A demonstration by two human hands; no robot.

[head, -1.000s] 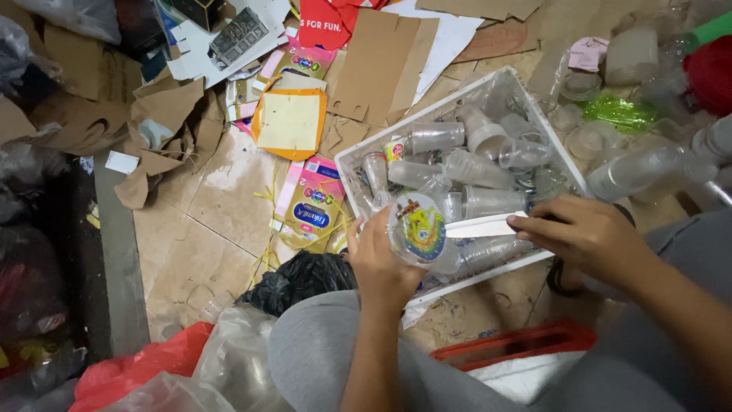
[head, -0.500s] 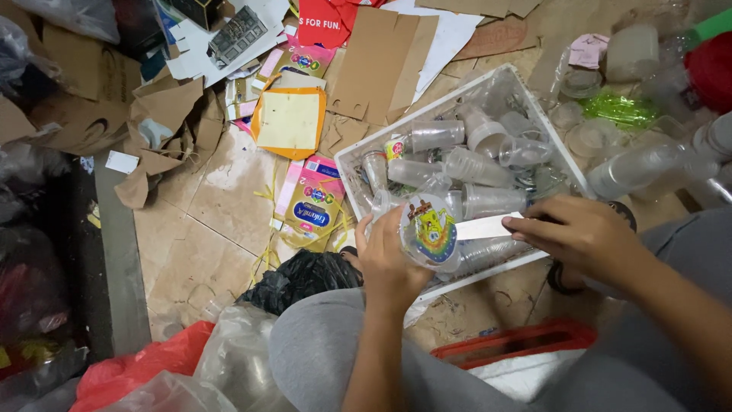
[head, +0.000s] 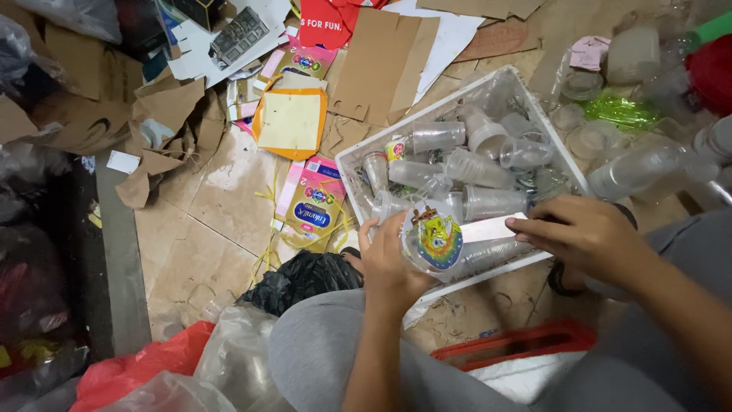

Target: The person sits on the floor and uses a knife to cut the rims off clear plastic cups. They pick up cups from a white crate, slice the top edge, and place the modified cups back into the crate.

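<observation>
A clear cup (head: 446, 244) bears a blue-yellow cartoon print; the crate (head: 534, 137) is white.

Clear, glossy plastic in the cup (head: 450, 244), with a printed colourful seal on its mouth. Same thin transparent plastic in the cups heaped in the white plastic basket (head: 534, 91). Matt brown cardboard scraps (head: 381, 61), rough-edged. Smooth, dusty tile floor (head: 206, 229). Shiny crinkled black plastic bag (head: 297, 278). Soft matt grey cloth on the trousers (head: 320, 351).

red tray (head: 534, 343) half hidden by knees, bottle (head: 648, 168) blurred
</observation>
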